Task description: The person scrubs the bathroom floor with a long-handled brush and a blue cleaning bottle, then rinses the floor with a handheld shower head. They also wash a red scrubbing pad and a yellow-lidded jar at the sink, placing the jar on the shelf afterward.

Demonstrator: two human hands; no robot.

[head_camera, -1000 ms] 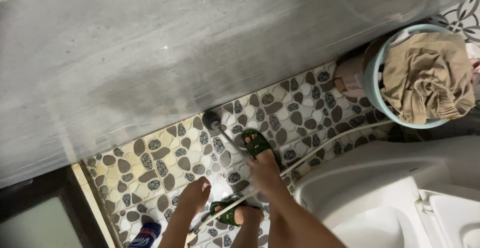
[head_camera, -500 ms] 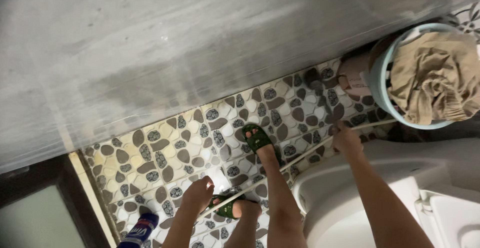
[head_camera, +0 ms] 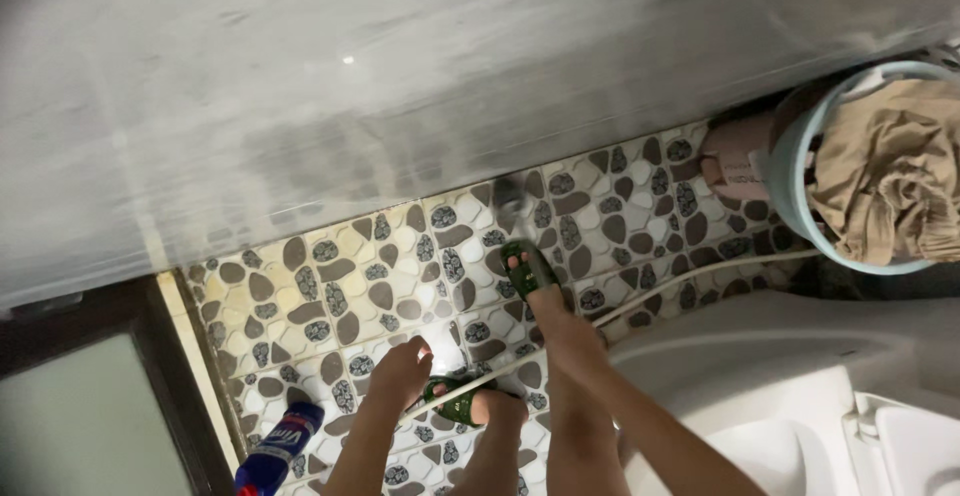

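My left hand (head_camera: pixel 402 371) is low over the pebble-patterned floor tiles (head_camera: pixel 330 286), closed around a white hose (head_camera: pixel 690 278) that runs right toward the basket. My right hand (head_camera: pixel 578 341) hangs over my leg and grips the handle of a brush. Its dark head (head_camera: pixel 510 199) is blurred where the floor meets the wall. My feet wear green sandals: one (head_camera: pixel 527 268) sits just below the brush head and the other (head_camera: pixel 458 406) is beside my left hand.
A blue bottle (head_camera: pixel 280 446) lies at the lower left by a dark door frame (head_camera: pixel 165 356). A light blue basket (head_camera: pixel 790 196) holds beige cloth, with a pink item (head_camera: pixel 735 156) beside it. A white toilet (head_camera: pixel 800 396) fills the lower right. A grey wall (head_camera: pixel 400 96) spans the top.
My right arm swung out to the right toward the basket, then came back over my leg. The brush head moved with it. My left hand stayed on the hose.
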